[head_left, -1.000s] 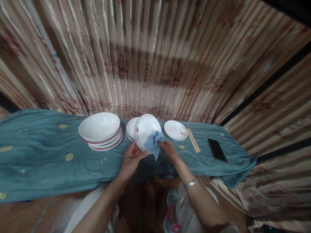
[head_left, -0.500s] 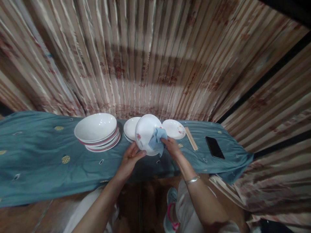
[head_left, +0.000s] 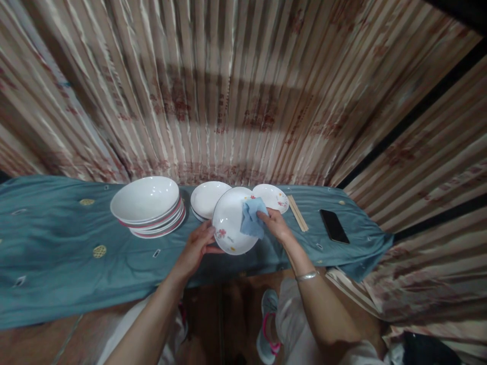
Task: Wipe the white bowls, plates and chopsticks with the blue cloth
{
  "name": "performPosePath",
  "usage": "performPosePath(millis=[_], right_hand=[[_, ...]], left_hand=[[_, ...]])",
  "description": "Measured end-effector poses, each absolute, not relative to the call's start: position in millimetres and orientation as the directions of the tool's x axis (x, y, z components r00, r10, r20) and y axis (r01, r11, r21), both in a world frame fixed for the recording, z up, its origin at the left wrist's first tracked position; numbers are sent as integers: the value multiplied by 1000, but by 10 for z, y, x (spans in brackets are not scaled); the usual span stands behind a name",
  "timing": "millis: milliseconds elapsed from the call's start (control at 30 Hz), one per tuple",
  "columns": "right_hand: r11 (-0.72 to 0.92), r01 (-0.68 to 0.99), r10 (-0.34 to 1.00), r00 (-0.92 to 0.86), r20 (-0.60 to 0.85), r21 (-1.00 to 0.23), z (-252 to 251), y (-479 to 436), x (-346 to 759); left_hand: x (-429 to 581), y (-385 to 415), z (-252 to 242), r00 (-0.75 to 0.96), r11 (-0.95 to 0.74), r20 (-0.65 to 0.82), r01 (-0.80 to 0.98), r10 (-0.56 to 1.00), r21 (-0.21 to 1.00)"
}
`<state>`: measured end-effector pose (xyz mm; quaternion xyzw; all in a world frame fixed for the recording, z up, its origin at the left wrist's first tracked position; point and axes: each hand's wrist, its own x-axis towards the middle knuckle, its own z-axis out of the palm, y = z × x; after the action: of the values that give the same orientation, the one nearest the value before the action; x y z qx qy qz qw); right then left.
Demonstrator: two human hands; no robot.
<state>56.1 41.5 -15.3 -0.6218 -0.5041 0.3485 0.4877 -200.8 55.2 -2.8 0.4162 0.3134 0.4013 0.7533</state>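
Observation:
A white plate with small red and yellow flowers is held above the table's front part, its face toward me. My left hand grips its left rim, thumb on the edge and fingers underneath. In my right hand is a light blue cloth, pressed against the right side of the plate's face. Behind the held plate, to the left, a short stack of white plates rests on the table. Another flowered plate lies behind my right hand.
A teal tablecloth covers the long table. On the left stands a stack of large white bowls with red rims. Wooden chopsticks and a black phone lie on the right. A pleated curtain hangs close behind.
The held plate has come slightly lower and tilted more toward me. The cloth has shifted a little right with my right hand, and my left hand's grip has moved up the rim.

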Motion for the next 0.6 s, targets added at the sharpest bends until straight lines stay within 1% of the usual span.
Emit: performPosePath(millis=[133, 333, 433, 600], right_hand=[[-36, 328, 968, 246, 48, -944, -183, 433, 556], [-28, 374, 952, 294, 90, -927, -193, 472, 553], [-29, 358, 947, 308, 89, -933, -195, 473, 560], [-63, 296, 954, 298, 30, -953, -225, 462, 522]], left_hand=[[-1995, 513, -53, 509, 348, -154, -311, 847, 884], [-1958, 423, -24, 508, 339, -128, -349, 852, 874], [-1929, 393, -19, 500, 334, -119, -368, 858, 868], [-1889, 391, -14, 450, 326, -118, -419, 885, 847]])
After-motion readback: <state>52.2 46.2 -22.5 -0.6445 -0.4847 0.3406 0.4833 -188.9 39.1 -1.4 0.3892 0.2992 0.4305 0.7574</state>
